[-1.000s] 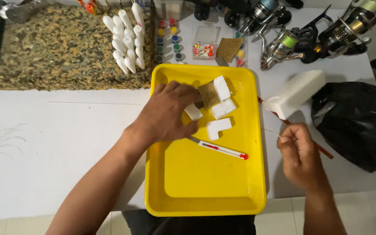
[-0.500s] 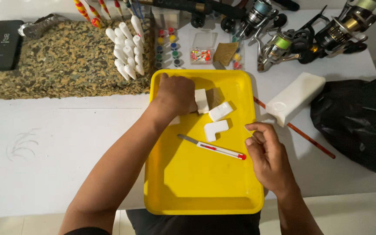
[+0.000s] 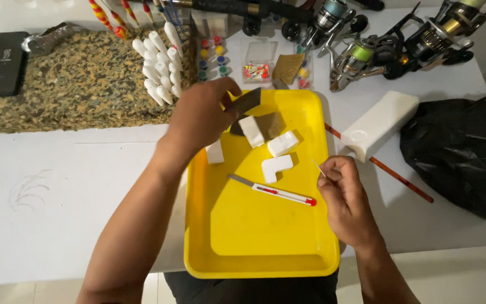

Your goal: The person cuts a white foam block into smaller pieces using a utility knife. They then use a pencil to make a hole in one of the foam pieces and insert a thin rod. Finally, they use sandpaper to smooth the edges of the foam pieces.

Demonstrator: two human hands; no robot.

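Two hands working: left hand (image 3: 201, 115) is pinching a dark sandpaper piece (image 3: 247, 101) over the yellow tray (image 3: 265, 247), right hand (image 3: 344, 197) is gripping a thin pin (image 3: 318, 168). I'm keeping both grips light.

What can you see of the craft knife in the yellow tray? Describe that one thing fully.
The knife is slim, with a grey metal blade end pointing up-left, a white body with a red slider strip, and a red cap at its lower-right end. It lies flat and slanted on the tray, just below an L-shaped white foam piece. Neither hand touches it.
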